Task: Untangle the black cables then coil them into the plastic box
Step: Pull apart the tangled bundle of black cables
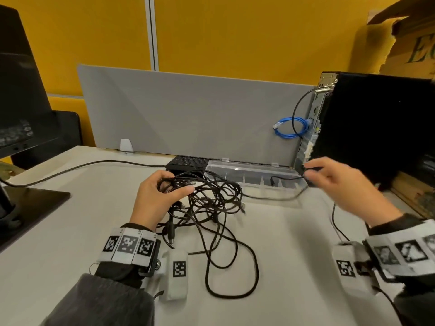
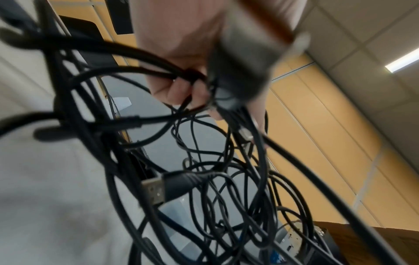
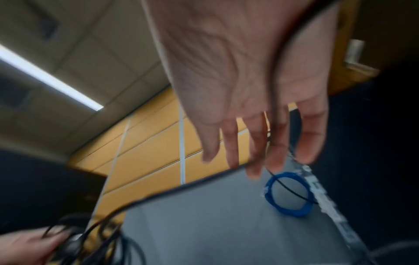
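Still untangling: my left hand (image 1: 157, 196) grips the cables (image 1: 211, 201), right hand (image 1: 339, 182) pinches one strand over the box (image 1: 256, 177). Next, tease it free.

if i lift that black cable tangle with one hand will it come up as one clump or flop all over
Probably floppy: loops of the cables sag and trail across the table below the left hand. Likely comes up mostly as one clump, since strands cross and interlock. Loose plug ends may swing and snag.
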